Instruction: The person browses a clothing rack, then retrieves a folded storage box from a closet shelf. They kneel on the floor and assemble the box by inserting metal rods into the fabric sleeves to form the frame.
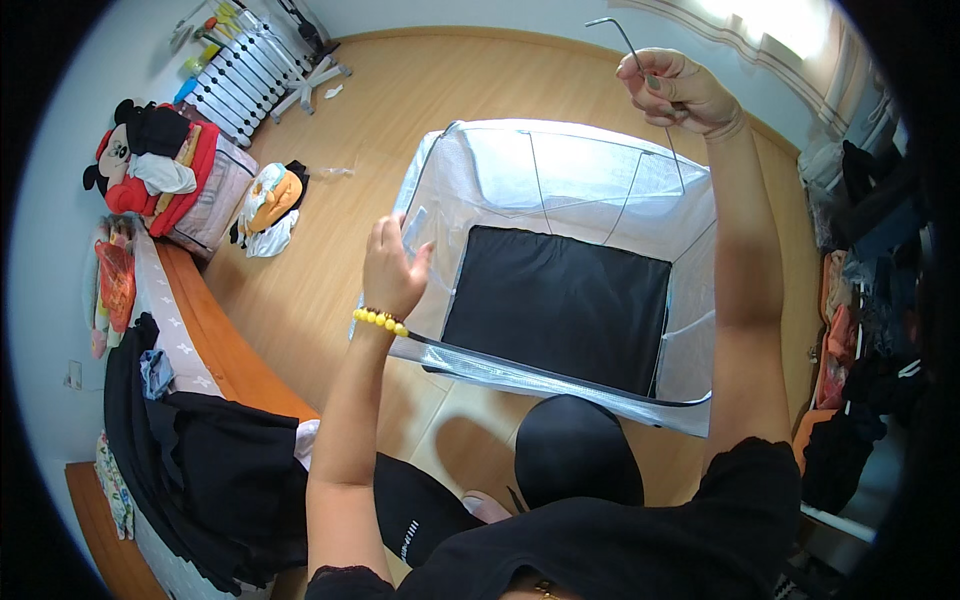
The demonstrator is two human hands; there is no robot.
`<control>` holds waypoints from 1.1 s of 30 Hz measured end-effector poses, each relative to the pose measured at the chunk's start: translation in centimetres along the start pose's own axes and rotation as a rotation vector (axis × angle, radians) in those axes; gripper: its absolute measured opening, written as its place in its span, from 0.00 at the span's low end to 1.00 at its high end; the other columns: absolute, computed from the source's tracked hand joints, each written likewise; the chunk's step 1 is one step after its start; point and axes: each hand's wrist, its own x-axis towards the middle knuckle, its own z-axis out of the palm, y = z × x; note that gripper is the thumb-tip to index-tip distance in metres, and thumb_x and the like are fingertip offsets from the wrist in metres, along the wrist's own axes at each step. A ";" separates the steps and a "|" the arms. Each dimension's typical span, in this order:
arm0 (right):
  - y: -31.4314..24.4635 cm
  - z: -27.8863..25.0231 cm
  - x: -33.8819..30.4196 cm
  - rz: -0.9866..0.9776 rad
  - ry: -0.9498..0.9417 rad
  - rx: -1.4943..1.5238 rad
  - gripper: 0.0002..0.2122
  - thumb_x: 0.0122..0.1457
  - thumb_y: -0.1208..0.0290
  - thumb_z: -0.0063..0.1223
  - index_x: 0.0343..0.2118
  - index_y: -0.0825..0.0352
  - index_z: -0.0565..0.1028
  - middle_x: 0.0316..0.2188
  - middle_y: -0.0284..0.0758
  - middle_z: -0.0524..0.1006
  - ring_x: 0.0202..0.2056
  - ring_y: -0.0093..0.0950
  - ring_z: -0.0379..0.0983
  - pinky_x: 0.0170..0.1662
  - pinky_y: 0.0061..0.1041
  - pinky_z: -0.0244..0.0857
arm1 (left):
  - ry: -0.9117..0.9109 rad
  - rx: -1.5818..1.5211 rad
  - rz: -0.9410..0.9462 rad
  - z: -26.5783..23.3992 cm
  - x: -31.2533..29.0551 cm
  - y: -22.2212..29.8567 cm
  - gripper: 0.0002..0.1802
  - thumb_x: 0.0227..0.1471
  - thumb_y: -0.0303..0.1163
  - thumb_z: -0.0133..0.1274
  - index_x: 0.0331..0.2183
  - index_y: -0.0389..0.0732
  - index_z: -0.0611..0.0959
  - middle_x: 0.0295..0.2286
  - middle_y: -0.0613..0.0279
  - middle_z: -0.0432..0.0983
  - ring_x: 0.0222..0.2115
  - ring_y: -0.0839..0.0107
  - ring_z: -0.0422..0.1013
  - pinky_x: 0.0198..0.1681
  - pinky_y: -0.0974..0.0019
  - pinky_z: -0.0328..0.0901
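Observation:
A large soft-sided storage box with translucent silvery walls stands open on the floor before my knees. Its bottom is covered by a black panel. Raised over the box's far right corner, my right hand is closed around a thin metal rod. The rod's upper end is bent sideways, and its lower end points down toward the box. My left hand is at the left wall of the box, thumb apart from the fingers, with nothing seen in it. Whether it touches the wall, I cannot tell.
On the left are a bed with an orange edge and black clothes draped over it. A small clothes pile lies on the floor beyond. A white rack leans at the back left. Shelves with clothes line the right.

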 end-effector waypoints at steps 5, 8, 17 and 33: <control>2.5 -1.1 -0.7 0.029 0.013 0.087 0.15 0.61 0.71 0.47 0.49 0.71 0.70 0.17 0.26 0.62 0.15 0.11 0.49 0.16 0.09 0.45 | 0.087 0.281 0.011 0.7 2.4 1.9 0.50 0.39 0.33 0.65 0.60 0.42 0.54 0.55 0.36 0.50 0.56 0.41 0.51 0.59 0.47 0.49; 5.1 -1.1 -1.8 -0.106 0.145 0.290 0.13 0.61 0.73 0.47 0.47 0.70 0.71 0.17 0.25 0.61 0.17 0.12 0.51 0.18 0.10 0.47 | 0.052 0.611 -0.085 0.6 2.3 2.2 0.30 0.43 0.36 0.61 0.49 0.41 0.72 0.47 0.42 0.65 0.53 0.50 0.56 0.57 0.50 0.49; 17.7 0.3 3.7 0.166 0.684 -0.250 0.10 0.56 0.81 0.43 0.38 0.65 0.76 0.20 0.27 0.67 0.20 0.15 0.60 0.22 0.15 0.56 | -0.409 0.905 0.177 -0.8 -3.2 6.2 0.07 0.41 0.30 0.51 0.18 0.46 0.83 0.19 0.64 0.76 0.32 0.67 0.71 0.48 0.58 0.53; 34.7 9.5 16.3 0.169 0.726 -0.442 0.14 0.59 0.76 0.41 0.43 0.53 0.77 0.42 0.42 0.77 0.41 0.39 0.74 0.43 0.32 0.65 | -0.161 0.736 -0.179 5.2 8.8 -2.9 0.29 0.46 0.36 0.58 0.48 0.32 0.70 0.48 0.45 0.68 0.45 0.52 0.69 0.46 0.56 0.66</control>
